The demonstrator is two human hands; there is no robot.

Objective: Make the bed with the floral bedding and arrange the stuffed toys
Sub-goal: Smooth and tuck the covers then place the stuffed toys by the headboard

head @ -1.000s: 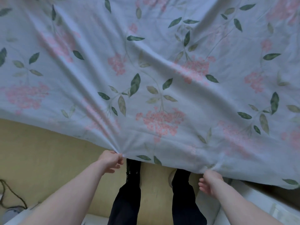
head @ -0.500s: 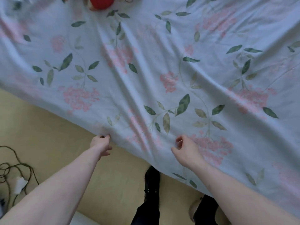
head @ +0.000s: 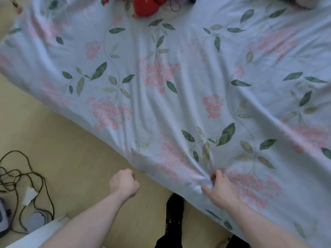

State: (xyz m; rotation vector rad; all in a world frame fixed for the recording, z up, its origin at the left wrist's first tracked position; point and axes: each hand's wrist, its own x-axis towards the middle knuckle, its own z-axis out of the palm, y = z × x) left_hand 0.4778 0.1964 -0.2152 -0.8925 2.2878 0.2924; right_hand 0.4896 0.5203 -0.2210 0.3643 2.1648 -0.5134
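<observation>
My right hand (head: 221,189) pinches a fold of the floral sheet (head: 179,83) near its edge by the floor, my left hand (head: 123,183) is fisted just off that edge, seemingly empty, so I'd regrip and pull evenly toward me, away from the red stuffed toy (head: 146,6) at the sheet's far side.

You're in a home bedroom: a pale blue cotton sheet printed with pink flowers and green leaves (head: 179,86) covers the bed, red plush toys (head: 146,6) well beyond your fingers, yellowish floor (head: 62,140) beside.
</observation>
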